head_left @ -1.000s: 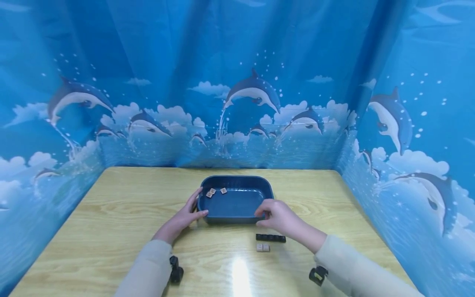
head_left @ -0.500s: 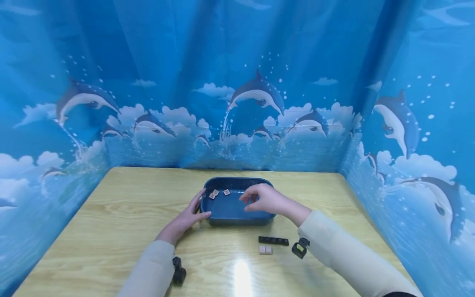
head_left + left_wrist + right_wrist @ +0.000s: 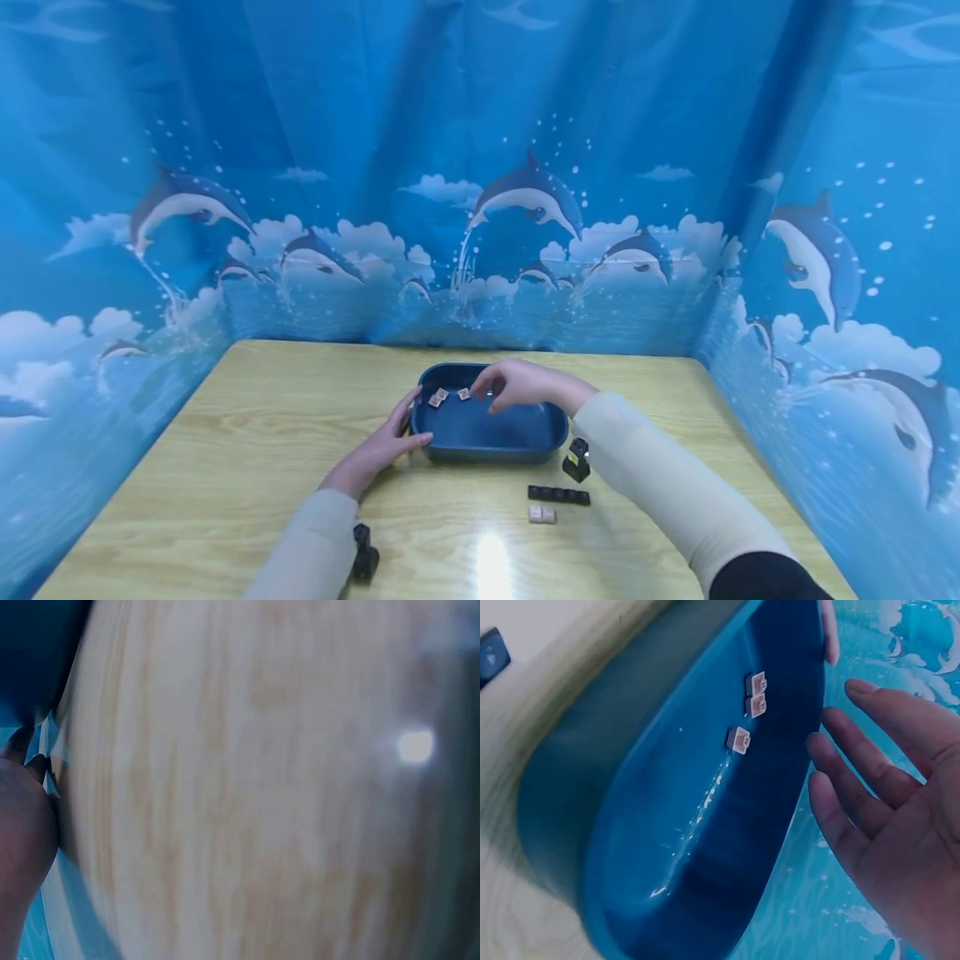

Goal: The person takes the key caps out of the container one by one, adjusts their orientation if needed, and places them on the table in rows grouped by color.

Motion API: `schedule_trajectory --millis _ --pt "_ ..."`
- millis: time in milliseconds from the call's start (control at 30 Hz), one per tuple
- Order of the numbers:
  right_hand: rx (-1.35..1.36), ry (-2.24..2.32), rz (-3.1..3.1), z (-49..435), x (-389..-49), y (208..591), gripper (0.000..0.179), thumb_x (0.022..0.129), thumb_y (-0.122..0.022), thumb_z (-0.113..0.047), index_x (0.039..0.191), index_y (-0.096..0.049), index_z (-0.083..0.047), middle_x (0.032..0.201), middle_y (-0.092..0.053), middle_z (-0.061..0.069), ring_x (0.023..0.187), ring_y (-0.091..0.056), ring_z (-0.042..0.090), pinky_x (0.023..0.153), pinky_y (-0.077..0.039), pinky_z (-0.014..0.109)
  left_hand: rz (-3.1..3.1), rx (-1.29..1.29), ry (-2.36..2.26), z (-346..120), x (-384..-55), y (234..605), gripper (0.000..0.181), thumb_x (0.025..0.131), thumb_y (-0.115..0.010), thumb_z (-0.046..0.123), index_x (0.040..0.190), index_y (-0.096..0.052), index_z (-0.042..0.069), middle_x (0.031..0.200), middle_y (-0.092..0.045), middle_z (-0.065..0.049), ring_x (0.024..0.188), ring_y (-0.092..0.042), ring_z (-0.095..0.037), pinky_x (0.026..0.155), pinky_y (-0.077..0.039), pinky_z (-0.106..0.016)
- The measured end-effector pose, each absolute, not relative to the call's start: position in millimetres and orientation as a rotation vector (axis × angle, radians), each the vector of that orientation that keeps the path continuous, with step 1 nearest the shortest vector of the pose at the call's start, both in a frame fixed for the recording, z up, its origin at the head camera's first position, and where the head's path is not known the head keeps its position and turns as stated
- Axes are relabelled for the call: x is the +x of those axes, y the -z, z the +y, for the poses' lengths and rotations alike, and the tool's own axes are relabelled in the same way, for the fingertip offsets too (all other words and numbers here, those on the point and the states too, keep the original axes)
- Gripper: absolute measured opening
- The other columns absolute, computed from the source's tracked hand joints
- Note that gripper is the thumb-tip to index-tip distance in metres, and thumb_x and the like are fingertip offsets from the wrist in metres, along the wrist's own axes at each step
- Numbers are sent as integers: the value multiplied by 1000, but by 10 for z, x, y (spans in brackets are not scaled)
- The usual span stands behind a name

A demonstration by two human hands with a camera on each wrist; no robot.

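My left hand [image 3: 385, 442] holds the left end of a dark blue plastic tub [image 3: 491, 454], thumb at the near rim and fingers along the left side. Inside the tub, toward its far left, lie several pale keycaps, hollow side up; one keycap [image 3: 739, 740] sits apart from two others [image 3: 757, 694]. Over the tub hovers my right hand [image 3: 525, 385], fingertips near the lone keycap in the head view. The right wrist view shows its fingers spread and loosely bent, with nothing between them.
On the wood-grain table [image 3: 225, 467], in front of the tub, a row of black keycaps [image 3: 558, 495] lies behind two white keycaps [image 3: 542, 514]. A blue dolphin-print curtain [image 3: 360, 167] stands behind and beside the table. Both wrists carry small black cameras.
My right hand has moved from the tub's near right rim, left and away over its inside, with the fingers opening. The left hand stays at the tub; the head view has shifted slightly.
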State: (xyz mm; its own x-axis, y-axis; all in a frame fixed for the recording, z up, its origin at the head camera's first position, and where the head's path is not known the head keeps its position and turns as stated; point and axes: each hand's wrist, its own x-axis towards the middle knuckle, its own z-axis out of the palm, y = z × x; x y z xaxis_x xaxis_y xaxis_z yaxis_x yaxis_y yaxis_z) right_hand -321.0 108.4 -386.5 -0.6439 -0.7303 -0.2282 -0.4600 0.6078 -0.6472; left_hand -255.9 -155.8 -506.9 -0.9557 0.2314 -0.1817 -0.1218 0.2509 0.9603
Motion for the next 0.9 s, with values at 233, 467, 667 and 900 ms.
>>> schedule_trajectory --millis 233,467,667,900 --pt "-924 643 2331 939 -3361 3941 42 87 -72 -7 128 -64 -9 123 -64 9 116 -58 31 86 -53 33 2270 90 -1730 -1554 -2563 5065 89 89 -72 28 156 -14 35 159 -9 -25 144 -6 -45 109 -7 -68" --pt "-922 476 2354 815 -3485 4021 47 88 -72 -9 134 -60 -12 131 -60 4 124 -52 27 99 -47 37 2271 90 -1739 -1547 -2596 5111 90 88 -73 31 156 -14 37 159 -10 -24 144 -6 -44 109 -9 -68" --pt "-898 346 2356 722 -3563 4100 54 87 -73 -8 138 -57 -20 140 -52 1 132 -45 25 102 -44 39 2271 95 -1756 -1555 -2606 5118 90 88 -73 28 156 -15 36 159 -11 -24 144 -7 -44 110 -8 -66" --pt "-884 230 2347 678 -3625 4241 60 84 -76 -9 139 -56 -24 143 -48 0 131 -44 21 96 -46 32 2264 98 -1771 -1540 -2600 5134 90 88 -74 28 156 -16 35 159 -11 -24 145 -8 -43 112 -9 -63"
